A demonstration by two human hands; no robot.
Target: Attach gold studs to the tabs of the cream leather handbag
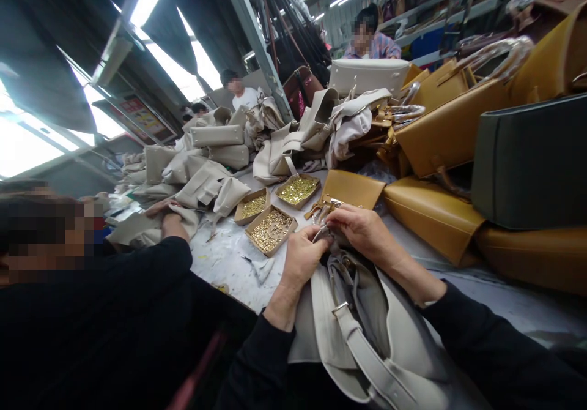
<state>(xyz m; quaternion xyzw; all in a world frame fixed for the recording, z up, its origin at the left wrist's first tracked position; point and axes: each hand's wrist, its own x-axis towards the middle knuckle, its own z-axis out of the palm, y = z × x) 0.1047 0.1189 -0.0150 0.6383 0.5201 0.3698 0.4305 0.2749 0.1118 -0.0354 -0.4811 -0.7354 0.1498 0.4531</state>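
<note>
A light grey handbag (330, 330) lies open below my hands, its strap and metal buckle facing up. My left hand (302, 254) is closed, pinching a grey strap end near the bag's top. Close beside it on the right, my right hand (360, 229) is closed too, its thumb and finger at the same spot, with a small shiny metal piece showing by the fingertips. What exactly the right fingers grip is too small to tell. Just behind them, a mustard bag piece (362, 188) lies on the table.
Trays of gold-coloured hardware (270, 229) stand ahead on the white table (224, 263), near small scissors (247, 259). Mustard bags (435, 214) and a dark green bag (532, 165) are piled right, grey bags (206, 177) ahead. A person (92, 324) works close on the left.
</note>
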